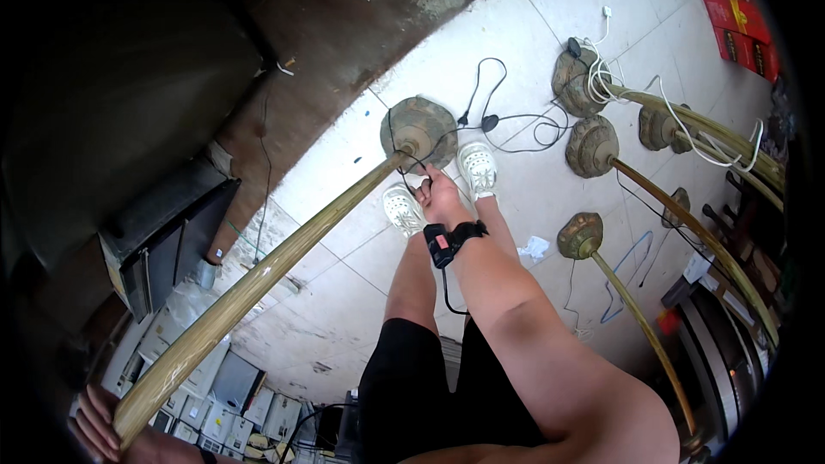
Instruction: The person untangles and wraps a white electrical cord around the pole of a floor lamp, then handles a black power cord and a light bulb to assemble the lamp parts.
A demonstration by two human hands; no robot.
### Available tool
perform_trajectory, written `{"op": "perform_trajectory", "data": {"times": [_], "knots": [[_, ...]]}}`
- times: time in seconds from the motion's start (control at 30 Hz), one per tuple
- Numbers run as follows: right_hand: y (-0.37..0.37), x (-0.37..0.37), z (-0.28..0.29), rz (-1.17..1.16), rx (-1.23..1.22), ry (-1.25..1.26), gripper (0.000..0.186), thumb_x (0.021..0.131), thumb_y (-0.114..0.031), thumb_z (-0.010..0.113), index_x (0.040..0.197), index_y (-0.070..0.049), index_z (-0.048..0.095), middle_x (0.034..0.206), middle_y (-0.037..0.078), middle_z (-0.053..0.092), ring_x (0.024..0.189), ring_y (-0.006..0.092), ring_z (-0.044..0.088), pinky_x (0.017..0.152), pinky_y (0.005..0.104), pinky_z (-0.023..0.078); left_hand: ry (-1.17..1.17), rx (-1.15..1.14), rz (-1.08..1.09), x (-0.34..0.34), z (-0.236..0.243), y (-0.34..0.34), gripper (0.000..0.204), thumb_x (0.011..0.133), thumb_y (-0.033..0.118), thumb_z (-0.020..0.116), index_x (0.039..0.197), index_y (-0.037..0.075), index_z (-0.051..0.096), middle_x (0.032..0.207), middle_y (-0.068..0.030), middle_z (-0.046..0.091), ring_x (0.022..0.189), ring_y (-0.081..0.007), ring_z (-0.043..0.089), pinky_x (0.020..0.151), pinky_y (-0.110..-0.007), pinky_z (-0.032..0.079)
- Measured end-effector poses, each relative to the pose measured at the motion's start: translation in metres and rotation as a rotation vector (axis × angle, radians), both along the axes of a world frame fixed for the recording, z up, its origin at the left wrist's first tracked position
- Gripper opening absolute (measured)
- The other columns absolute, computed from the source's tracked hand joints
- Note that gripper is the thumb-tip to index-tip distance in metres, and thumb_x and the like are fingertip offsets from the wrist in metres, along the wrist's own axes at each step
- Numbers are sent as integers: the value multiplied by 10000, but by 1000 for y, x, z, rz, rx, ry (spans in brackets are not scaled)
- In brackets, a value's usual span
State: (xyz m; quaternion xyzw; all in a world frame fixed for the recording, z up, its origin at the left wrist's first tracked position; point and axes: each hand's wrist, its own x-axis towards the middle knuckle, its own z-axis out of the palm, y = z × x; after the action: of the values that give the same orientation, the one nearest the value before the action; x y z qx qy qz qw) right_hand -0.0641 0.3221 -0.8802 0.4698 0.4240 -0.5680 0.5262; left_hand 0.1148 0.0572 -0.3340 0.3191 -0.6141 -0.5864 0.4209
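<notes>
A floor lamp stand with a wooden-looking pole [266, 271] leans across the left of the head view. Its round, mottled stone-like base [431, 120] rests on the floor ahead of my shoes. At the lower left, my left hand [101, 424] is wrapped round the pole's upper part. My right hand [440, 196] reaches down between my legs beside the base, fingers curled on a black power cord [418, 159] that loops round the pole's foot. From there the cord runs right along the floor, past a round black foot switch [490, 123]. The pole's top end is out of view.
Several similar stands are on the right, including one with a brown base [580, 236] and one draped with white cable [593, 84]. Red boxes [744, 34] lie at the far right. A dark cabinet [168, 241] and stacked grey electrical units [225, 408] are on the left.
</notes>
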Motion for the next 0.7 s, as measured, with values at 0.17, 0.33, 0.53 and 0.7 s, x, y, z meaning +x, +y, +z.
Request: {"op": "perform_trajectory", "data": {"times": [0.17,0.33,0.53,0.7], "knots": [[3,-35,18,222,-133,4,149,1025,-140,498,1020,-24,590,642,46,494,576,190,466,628,300,438,7,16,10,16,-4,5,133,847,250,615,748,161,606,680,57,576,717,-143,536,743,-348,369],[21,-26,28,365,-231,23,170,1015,-62,480,1119,22,585,912,81,605,819,219,592,897,350,456,2,12,-76,18,-5,14,109,847,252,611,793,163,642,696,56,598,727,-148,555,773,-331,384],[27,-13,62,25,-457,-6,94,975,-149,562,981,-56,562,989,100,623,1133,262,537,1032,376,370,50,153,77,22,3,14,325,688,213,788,697,184,465,614,27,478,630,-109,427,816,-284,341],[32,4,34,125,-296,-32,299,1004,-329,554,856,-69,537,821,126,628,881,250,592,802,316,427,0,142,75,21,6,16,315,680,222,794,699,190,481,607,20,514,626,-113,461,800,-274,343]]}}
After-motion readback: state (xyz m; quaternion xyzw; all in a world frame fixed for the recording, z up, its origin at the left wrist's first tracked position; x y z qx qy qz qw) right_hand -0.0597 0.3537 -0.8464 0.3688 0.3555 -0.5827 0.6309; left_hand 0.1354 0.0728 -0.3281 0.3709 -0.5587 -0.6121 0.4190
